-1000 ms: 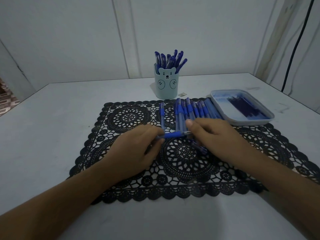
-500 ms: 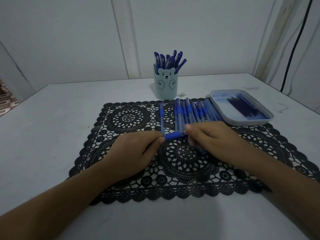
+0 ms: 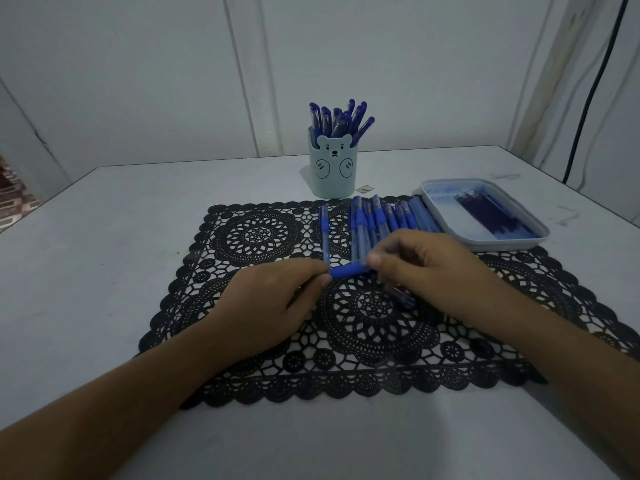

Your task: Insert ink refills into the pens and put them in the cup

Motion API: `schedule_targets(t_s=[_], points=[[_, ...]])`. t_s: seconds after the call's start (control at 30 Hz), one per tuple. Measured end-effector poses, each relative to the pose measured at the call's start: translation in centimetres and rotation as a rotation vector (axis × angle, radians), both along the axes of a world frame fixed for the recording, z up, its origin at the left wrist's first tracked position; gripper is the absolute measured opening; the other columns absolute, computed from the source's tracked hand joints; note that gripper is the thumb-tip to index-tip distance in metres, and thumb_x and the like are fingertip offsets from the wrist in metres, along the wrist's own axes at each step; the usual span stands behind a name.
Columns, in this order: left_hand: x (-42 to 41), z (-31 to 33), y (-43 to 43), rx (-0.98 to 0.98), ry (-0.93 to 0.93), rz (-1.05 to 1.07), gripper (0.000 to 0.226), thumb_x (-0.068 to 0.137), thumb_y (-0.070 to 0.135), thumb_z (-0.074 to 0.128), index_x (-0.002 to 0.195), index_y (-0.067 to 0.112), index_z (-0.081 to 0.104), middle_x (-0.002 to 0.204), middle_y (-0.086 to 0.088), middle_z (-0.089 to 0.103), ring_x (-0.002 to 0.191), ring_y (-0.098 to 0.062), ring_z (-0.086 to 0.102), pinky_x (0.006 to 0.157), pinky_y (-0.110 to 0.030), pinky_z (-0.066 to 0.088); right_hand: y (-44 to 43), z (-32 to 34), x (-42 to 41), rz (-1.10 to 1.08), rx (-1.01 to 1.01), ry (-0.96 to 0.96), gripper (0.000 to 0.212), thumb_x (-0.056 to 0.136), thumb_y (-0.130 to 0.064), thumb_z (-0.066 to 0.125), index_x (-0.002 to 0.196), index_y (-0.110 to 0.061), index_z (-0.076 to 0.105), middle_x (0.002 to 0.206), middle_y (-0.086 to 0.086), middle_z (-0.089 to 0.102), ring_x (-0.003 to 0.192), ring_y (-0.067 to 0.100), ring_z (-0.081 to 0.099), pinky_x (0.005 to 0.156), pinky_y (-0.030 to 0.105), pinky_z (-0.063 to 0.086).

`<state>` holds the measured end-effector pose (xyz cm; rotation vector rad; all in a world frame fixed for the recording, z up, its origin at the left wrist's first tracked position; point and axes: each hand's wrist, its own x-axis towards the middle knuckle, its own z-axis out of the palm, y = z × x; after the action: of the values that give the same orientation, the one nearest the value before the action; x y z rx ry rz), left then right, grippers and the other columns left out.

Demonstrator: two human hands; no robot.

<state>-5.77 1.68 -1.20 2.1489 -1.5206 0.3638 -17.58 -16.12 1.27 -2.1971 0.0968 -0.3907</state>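
Blue-gripped plastic pen [image 3: 346, 271] above the centre of the black lace mat [image 3: 242, 375] has tilted slightly, your left hand [image 3: 273, 303] and right hand [image 3: 426, 268] pinching its ends closer: probably assembled, pale-blue bear cup [image 3: 333, 168] next.

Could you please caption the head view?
Left hand and right hand hold a blue pen over the lace mat, near the bear cup.

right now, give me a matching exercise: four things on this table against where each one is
1 bear cup
2 tray
3 lone pen
4 crosswise pen

a gripped by left hand and right hand
b behind the lace mat
c right of the pen row
d left of the pen row

Pairs: 1-b; 2-c; 3-d; 4-a
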Motion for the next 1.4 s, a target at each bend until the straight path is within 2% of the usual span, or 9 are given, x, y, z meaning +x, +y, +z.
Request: schedule_targets(t_s=[0.13,0.23,0.33,0.4,0.63,0.87,1.07,1.23,1.4], points=[[0.1,0.0,0.0,0.008,0.005,-0.003,0.036,0.091,0.041,0.032,0.102,0.025,0.063,0.065,0.021,0.051,0.052,0.011,0.041,0.046,-0.011,0.033,0.0,0.0,0.1,0.000,-0.009,0.021,0.004,0.081,-0.027,0.064,0.082,-0.030,0.061,0.071,-0.008,0.063,0.060,0.003,0.056,0.060,0.011,0.046],[0.1,0.1,0.0,0.014,0.024,0.010,0.037,0.091,0.043,0.031,0.103,0.027,0.062,0.060,0.025,0.043,0.055,0.005,0.047,0.046,-0.009,0.027,-0.1,-0.1,0.1,0.028,0.057,0.035,0.022,0.074,-0.029,0.069,0.093,-0.032,0.058,0.080,-0.008,0.062,0.073,0.005,0.061,0.071,0.016,0.050],[0.0,0.1,-0.1,0.017,0.020,0.010,0.038,0.091,0.043,0.031,0.103,0.026,0.063,0.062,0.022,0.047,0.052,0.004,0.046,0.046,-0.012,0.033,0.1,0.1,0.1,-0.016,0.098,-0.005,0.003,0.081,-0.026,0.062,0.080,-0.024,0.063,0.065,-0.007,0.066,0.059,0.004,0.061,0.063,0.019,0.052],[0.1,0.1,-0.1,0.010,0.041,0.016,0.039,0.090,0.044,0.030,0.102,0.027,0.063,0.061,0.021,0.048,0.053,0.001,0.047,0.046,-0.014,0.033,-0.2,0.0,0.2,-0.035,0.084,-0.037,0.011,0.083,-0.017,0.062,0.077,-0.026,0.063,0.061,-0.009,0.064,0.058,-0.001,0.058,0.061,0.013,0.049],[0.4,0.0,-0.1,-0.015,0.099,0.055,0.040,0.089,0.046,0.030,0.095,0.025,0.063,0.056,0.018,0.047,0.061,-0.003,0.051,0.047,-0.015,0.029,-1.0,0.0,0.5,-0.158,0.237,-0.137,0.011,0.083,-0.011,0.062,0.082,-0.022,0.060,0.074,-0.002,0.059,0.060,0.000,0.054,0.057,0.011,0.047],[0.8,-0.4,-0.1,-0.055,0.118,0.123,0.038,0.087,0.047,0.030,0.094,0.027,0.062,0.057,0.013,0.052,0.059,-0.006,0.051,0.045,-0.017,0.032,-0.1,0.1,-0.3,0.033,-0.274,-0.007,0.011,0.082,-0.021,0.064,0.084,-0.032,0.064,0.083,-0.018,0.059,0.080,-0.003,0.054,0.070,0.003,0.040],[0.9,-0.5,-0.1,-0.052,0.093,0.121,0.037,0.088,0.045,0.032,0.096,0.025,0.063,0.057,0.016,0.050,0.059,-0.004,0.050,0.046,-0.015,0.031,0.5,-1.2,0.2,0.103,-0.514,0.025,0.018,0.084,-0.022,0.062,0.101,-0.028,0.061,0.091,-0.018,0.054,0.091,0.003,0.047,0.081,0.017,0.037],[0.9,-0.5,-0.2,-0.055,0.096,0.109,0.039,0.088,0.046,0.032,0.096,0.023,0.063,0.056,0.015,0.049,0.059,-0.003,0.050,0.046,-0.016,0.030,0.0,-0.5,-0.1,0.105,-0.400,0.027,0.014,0.081,-0.034,0.063,0.093,-0.036,0.057,0.090,-0.019,0.057,0.086,-0.003,0.050,0.073,0.009,0.039],[0.8,-0.3,-0.1,-0.043,0.091,0.078,0.043,0.087,0.047,0.028,0.097,0.024,0.063,0.058,0.017,0.049,0.062,-0.004,0.051,0.046,-0.011,0.029,-0.4,0.1,-0.1,-0.145,-0.109,-0.187,0.002,0.084,-0.029,0.059,0.083,-0.027,0.058,0.075,-0.009,0.060,0.071,0.002,0.054,0.062,0.007,0.041]])
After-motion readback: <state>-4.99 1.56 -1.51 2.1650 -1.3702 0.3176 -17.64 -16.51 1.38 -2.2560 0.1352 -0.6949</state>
